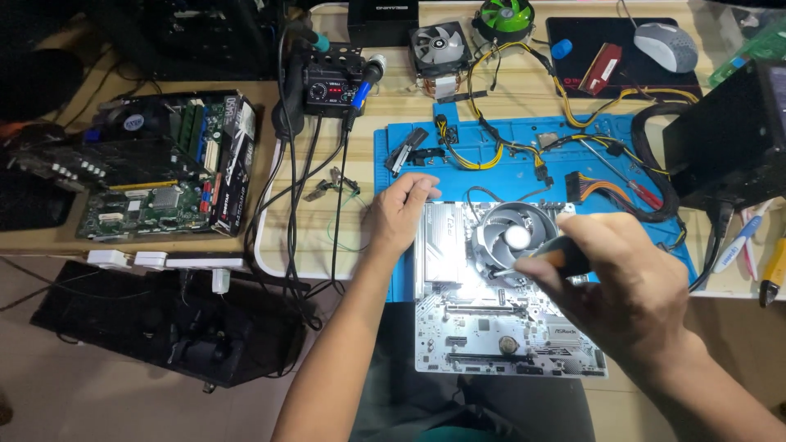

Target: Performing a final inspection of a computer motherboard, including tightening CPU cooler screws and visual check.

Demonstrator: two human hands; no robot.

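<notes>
Hands: your left (399, 214) flat, steadying white motherboard (483, 327) edge; right (630, 286) gripping screwdriver (553, 260) at cooler fan (512, 241). Risk: tip slip gouges board; board overhangs worktop (327, 245), may tip.

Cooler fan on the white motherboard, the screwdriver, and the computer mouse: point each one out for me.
cooler fan (517, 237): head view, on its white centre hub.
screwdriver (555, 258): head view, on the black-and-orange handle in the right hand.
computer mouse (666, 45): head view, on its grey back.
</notes>
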